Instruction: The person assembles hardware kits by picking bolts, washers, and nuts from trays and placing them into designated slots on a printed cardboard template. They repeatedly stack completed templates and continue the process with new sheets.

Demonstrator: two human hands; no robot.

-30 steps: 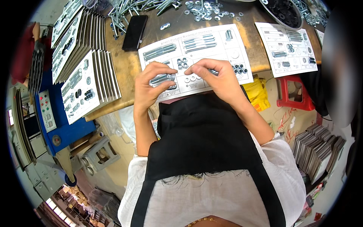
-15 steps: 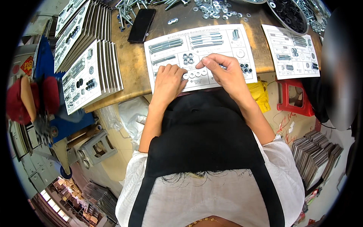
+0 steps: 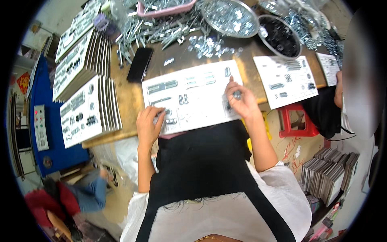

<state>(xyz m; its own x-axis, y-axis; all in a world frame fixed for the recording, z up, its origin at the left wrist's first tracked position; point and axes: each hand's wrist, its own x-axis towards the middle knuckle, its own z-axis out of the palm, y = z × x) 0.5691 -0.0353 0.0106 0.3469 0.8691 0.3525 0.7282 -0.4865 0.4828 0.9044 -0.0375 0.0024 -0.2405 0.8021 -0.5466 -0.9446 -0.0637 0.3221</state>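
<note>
A white hardware card (image 3: 205, 101) lies before me at the table's front edge, with bolts and a cluster of nuts (image 3: 183, 99) on it. My left hand (image 3: 148, 126) rests at its left edge, fingers bent and thumb apart, beside a short row of metal parts (image 3: 171, 121). I see nothing held in it. Above the card's right side, my right hand (image 3: 244, 103) is curled palm up around small shiny metal pieces (image 3: 237, 94). Their exact kind is too blurred to tell. Its forefinger points toward a part (image 3: 227, 71) at the card's upper right.
Stacks of filled cards (image 3: 86, 113) stand at the left, near a black phone (image 3: 140, 64). Loose bolts (image 3: 161, 34), scattered washers (image 3: 209, 46), a metal tray (image 3: 229, 18) and a bowl of black parts (image 3: 280, 36) lie behind. Another card (image 3: 285, 80) and a co-worker's hand (image 3: 338, 88) are right.
My view has shifted, showing more of the table's back. My right hand has moved from mid-card to its right side, now showing metal pieces. My left hand has shifted to the card's left edge.
</note>
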